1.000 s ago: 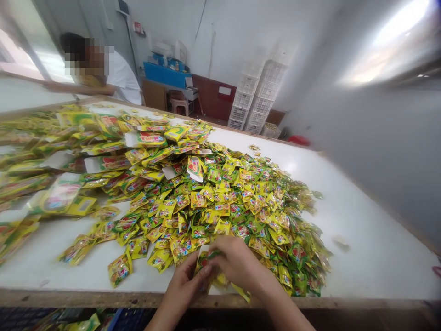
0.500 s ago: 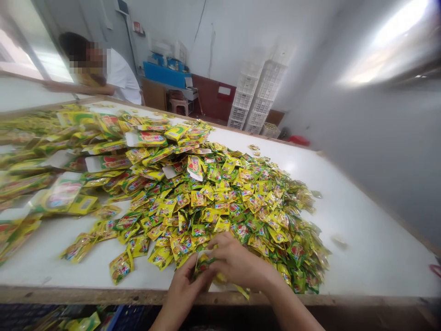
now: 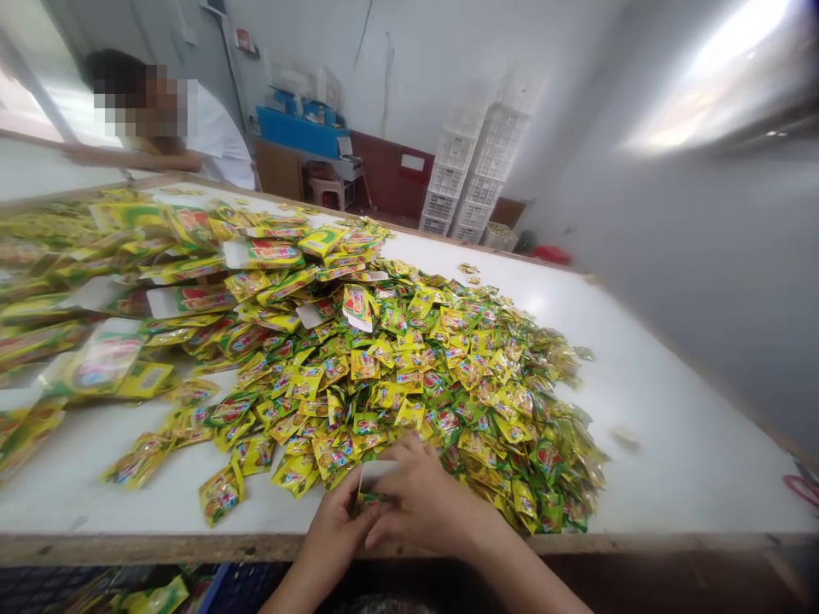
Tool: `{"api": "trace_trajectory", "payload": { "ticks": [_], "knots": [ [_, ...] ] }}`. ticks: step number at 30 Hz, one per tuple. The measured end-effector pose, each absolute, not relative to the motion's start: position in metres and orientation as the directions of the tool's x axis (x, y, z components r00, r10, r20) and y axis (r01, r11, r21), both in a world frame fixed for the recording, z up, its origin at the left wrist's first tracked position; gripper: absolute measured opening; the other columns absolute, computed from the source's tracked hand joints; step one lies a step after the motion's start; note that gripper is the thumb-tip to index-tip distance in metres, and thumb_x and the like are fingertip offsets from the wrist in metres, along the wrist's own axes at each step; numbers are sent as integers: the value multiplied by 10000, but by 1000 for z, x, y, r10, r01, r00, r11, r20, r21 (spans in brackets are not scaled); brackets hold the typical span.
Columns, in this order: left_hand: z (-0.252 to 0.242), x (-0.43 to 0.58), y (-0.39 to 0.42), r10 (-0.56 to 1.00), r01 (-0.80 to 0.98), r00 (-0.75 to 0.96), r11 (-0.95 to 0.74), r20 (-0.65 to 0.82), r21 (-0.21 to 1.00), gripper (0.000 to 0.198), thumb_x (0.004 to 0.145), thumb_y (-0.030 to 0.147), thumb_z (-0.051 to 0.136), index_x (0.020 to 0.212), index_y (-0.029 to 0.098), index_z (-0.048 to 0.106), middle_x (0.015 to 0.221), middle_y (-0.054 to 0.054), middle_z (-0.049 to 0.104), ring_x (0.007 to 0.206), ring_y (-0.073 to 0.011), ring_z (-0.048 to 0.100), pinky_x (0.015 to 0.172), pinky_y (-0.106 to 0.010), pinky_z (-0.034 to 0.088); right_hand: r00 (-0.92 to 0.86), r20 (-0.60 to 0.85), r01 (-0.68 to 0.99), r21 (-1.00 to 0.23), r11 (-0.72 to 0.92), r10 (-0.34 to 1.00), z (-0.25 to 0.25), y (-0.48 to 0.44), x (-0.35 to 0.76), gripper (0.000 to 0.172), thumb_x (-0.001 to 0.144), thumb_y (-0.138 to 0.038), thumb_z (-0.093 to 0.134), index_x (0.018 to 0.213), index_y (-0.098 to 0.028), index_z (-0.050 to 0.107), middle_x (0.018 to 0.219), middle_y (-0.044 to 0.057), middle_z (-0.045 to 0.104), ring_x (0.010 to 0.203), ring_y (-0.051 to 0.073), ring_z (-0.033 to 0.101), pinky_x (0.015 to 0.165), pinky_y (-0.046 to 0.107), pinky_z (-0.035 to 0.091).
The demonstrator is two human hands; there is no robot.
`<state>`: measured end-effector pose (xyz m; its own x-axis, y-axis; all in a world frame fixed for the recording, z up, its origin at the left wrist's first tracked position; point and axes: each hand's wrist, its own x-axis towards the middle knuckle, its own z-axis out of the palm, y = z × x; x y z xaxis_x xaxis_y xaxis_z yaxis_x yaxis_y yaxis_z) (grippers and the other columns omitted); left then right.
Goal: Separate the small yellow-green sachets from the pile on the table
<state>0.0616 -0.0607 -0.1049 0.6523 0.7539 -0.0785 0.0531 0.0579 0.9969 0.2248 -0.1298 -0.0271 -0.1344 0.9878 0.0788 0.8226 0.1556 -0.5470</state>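
My left hand [image 3: 338, 522] is closed round a small carton box [image 3: 377, 471] at the table's near edge. The box's white inner flap points up, and a little green and yellow print shows beneath it. My right hand [image 3: 427, 505] lies across the box's opening with its fingers bent; whatever they hold is hidden. Right behind both hands spreads a big heap of small yellow and green packets [image 3: 409, 362]. Flat printed cartons [image 3: 272, 252], some with white flaps out, are piled at the heap's left.
A wooden rim [image 3: 159, 548] edges the white table [image 3: 659, 401]. Below it at lower left is a blue crate [image 3: 221, 587] with cartons. Red handles [image 3: 799, 490] lie at the far right. A person in white [image 3: 217, 136] leans on the table at back left; white crates [image 3: 477, 183] stand behind.
My right hand has shifted slightly over the box, and the packet glimpsed between my hands is now mostly covered. More of the white flap shows. The whole view has moved a little.
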Motion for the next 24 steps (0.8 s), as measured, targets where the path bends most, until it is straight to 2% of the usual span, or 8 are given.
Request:
{"api": "trace_trajectory", "payload": {
  "ticks": [4, 6, 9, 14, 16, 19, 21, 24],
  "knots": [
    [-103, 55, -59, 788, 108, 589, 146, -181, 983, 429, 807, 424, 654, 1180, 215, 688, 1252, -76, 684, 1211, -306, 573, 1067, -443, 409, -78, 121, 763, -632, 137, 990, -32, -133, 224, 251, 749, -474, 768, 952, -330, 734, 1087, 22, 617, 1053, 238, 507, 918, 380, 405],
    [-98, 51, -59, 790, 133, 568, 190, -232, 973, 439, 848, 461, 601, 1206, 220, 681, 1285, -67, 667, 1266, -302, 535, 1109, -472, 358, 21, 170, 714, -692, 104, 985, -40, -138, 224, 275, 756, -361, 795, 1019, -343, 716, 1140, 14, 600, 1080, 221, 509, 953, 370, 396],
    [-90, 52, -58, 728, 120, 647, 195, -225, 973, 435, 875, 446, 578, 1250, 240, 655, 1311, -55, 652, 1267, -290, 537, 1128, -490, 328, 123, 198, 698, -713, 57, 972, -55, -144, 221, 324, 734, -261, 820, 1030, -321, 705, 1124, 19, 601, 1069, 226, 511, 926, 361, 416],
    [-91, 58, -54, 732, 120, 666, 82, -142, 989, 390, 847, 406, 631, 1205, 260, 691, 1236, -46, 700, 1198, -316, 589, 1069, -477, 418, 180, 164, 794, -606, -45, 970, -63, -140, 211, 197, 757, -179, 756, 929, -261, 704, 969, 53, 613, 1003, 272, 510, 836, 394, 439],
    [-95, 59, -54, 779, 130, 609, 84, -146, 988, 392, 841, 410, 636, 1191, 244, 699, 1222, -47, 708, 1178, -316, 602, 1050, -466, 439, 177, 193, 787, -617, -21, 965, -62, -137, 209, 176, 752, -172, 748, 896, -257, 696, 1002, 53, 611, 1010, 271, 506, 861, 405, 434],
    [-101, 59, -55, 823, 113, 545, 117, -160, 987, 416, 862, 418, 605, 1225, 225, 670, 1246, -48, 693, 1187, -293, 597, 1059, -438, 429, 198, 287, 737, -674, 50, 937, -63, -137, 209, 268, 748, -91, 702, 956, -258, 669, 1073, 45, 597, 1045, 246, 497, 939, 410, 409],
    [-103, 59, -57, 806, 92, 572, 122, -153, 988, 406, 858, 405, 615, 1221, 231, 668, 1250, -45, 690, 1176, -285, 602, 1046, -413, 439, 213, 322, 715, -695, 78, 922, -66, -137, 207, 308, 724, -54, 682, 962, -248, 653, 1101, 46, 587, 1083, 242, 480, 977, 419, 390],
    [-104, 57, -57, 739, 61, 662, 115, -126, 992, 402, 807, 352, 692, 1196, 254, 673, 1250, -36, 687, 1161, -276, 608, 1022, -373, 453, 180, 312, 722, -686, 90, 933, -71, -135, 206, 233, 712, -38, 651, 838, -234, 653, 1084, 37, 600, 1089, 245, 468, 954, 416, 401]
  ]
}}
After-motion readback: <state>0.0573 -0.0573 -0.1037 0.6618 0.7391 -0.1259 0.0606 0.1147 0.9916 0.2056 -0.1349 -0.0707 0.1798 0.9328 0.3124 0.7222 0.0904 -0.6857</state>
